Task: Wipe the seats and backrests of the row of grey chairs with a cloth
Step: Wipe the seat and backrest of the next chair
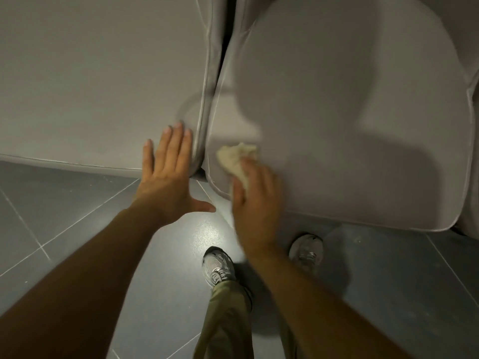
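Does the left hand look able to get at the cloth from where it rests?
Probably yes. The left hand lies flat on the corner of the left seat, the cloth sits just across the narrow gap on the right seat, nothing between; the right hand holds its near end.

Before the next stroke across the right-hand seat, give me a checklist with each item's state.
1. Grip: right hand holds the cloth against the right seat: ok.
2. Brace: left hand flat on the left seat corner, clear of the stroke: ok.
3. Path: right seat ahead of the cloth free of objects: ok.
4. Footing: shoes planted on the tile floor: ok.
5. Is the cloth clean enough: cannot tell, blurred.
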The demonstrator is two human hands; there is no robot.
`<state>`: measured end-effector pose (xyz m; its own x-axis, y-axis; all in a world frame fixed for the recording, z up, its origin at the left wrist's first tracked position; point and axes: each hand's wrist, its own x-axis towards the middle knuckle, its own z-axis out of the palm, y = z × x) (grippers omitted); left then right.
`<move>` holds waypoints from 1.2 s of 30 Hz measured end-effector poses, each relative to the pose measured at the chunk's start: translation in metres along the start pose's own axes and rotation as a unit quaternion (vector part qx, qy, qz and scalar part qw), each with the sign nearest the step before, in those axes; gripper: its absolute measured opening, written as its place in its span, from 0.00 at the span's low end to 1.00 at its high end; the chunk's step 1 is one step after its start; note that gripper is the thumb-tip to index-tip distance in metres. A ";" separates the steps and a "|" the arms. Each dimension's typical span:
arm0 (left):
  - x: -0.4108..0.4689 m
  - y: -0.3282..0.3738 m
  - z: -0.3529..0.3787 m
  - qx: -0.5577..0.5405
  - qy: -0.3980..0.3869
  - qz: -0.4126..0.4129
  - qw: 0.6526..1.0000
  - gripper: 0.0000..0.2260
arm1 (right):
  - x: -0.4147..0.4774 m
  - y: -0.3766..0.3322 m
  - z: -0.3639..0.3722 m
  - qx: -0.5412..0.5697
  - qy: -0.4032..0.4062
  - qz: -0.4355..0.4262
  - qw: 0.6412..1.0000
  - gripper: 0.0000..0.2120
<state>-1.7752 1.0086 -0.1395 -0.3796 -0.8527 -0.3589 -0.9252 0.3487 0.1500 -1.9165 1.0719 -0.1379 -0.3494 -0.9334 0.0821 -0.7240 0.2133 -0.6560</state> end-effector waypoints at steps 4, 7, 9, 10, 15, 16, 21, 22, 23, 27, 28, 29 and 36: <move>-0.007 -0.003 0.000 -0.012 0.000 -0.012 1.000 0.60 | 0.006 -0.032 0.019 0.077 0.020 0.008 0.997 0.15; -0.007 -0.001 0.001 -0.014 0.006 -0.015 1.000 0.59 | 0.017 -0.035 0.031 0.012 0.010 -0.032 0.999 0.15; -0.007 0.000 0.002 -0.005 0.009 -0.015 1.000 0.61 | 0.008 -0.023 0.027 -0.012 -0.003 -0.050 0.999 0.15; -0.007 0.000 0.002 -0.001 0.007 -0.018 1.000 0.62 | 0.002 -0.011 0.020 -0.013 -0.004 -0.052 0.999 0.15; -0.008 0.005 -0.002 -0.011 -0.001 -0.027 1.000 0.64 | -0.008 0.039 -0.025 -0.009 0.067 0.027 0.997 0.16; -0.007 0.005 -0.004 -0.014 -0.002 -0.024 1.000 0.64 | -0.007 0.039 -0.030 -0.001 0.091 0.056 0.994 0.13; -0.002 0.004 -0.007 -0.015 -0.007 0.003 1.000 0.63 | 0.011 -0.004 -0.017 0.147 0.090 0.130 0.976 0.13; -0.001 0.005 -0.006 -0.011 -0.009 0.005 1.000 0.62 | 0.014 -0.013 -0.011 0.159 0.073 0.120 0.977 0.13; 0.000 0.005 -0.005 -0.009 -0.010 0.004 1.000 0.62 | 0.017 -0.019 -0.006 0.163 0.063 0.111 0.978 0.13; 0.006 0.013 -0.001 -0.024 -0.004 -0.002 1.000 0.63 | 0.023 -0.005 -0.012 0.120 0.055 0.083 0.988 0.10; 0.007 0.016 -0.001 -0.031 0.000 -0.005 1.000 0.63 | 0.024 0.009 -0.020 0.097 0.067 0.082 0.990 0.09; 0.009 0.019 0.000 -0.035 0.004 -0.006 0.999 0.63 | 0.024 0.023 -0.030 0.077 0.083 0.087 0.990 0.07; 0.014 0.034 -0.006 -0.051 0.002 0.013 0.999 0.63 | 0.033 0.053 -0.063 0.057 0.121 0.126 0.983 0.07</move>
<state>-1.8116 1.0058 -0.1341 -0.4024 -0.8455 -0.3511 -0.9102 0.3284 0.2525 -2.0041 1.0708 -0.1226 -0.6493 -0.7570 0.0734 -0.5306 0.3818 -0.7567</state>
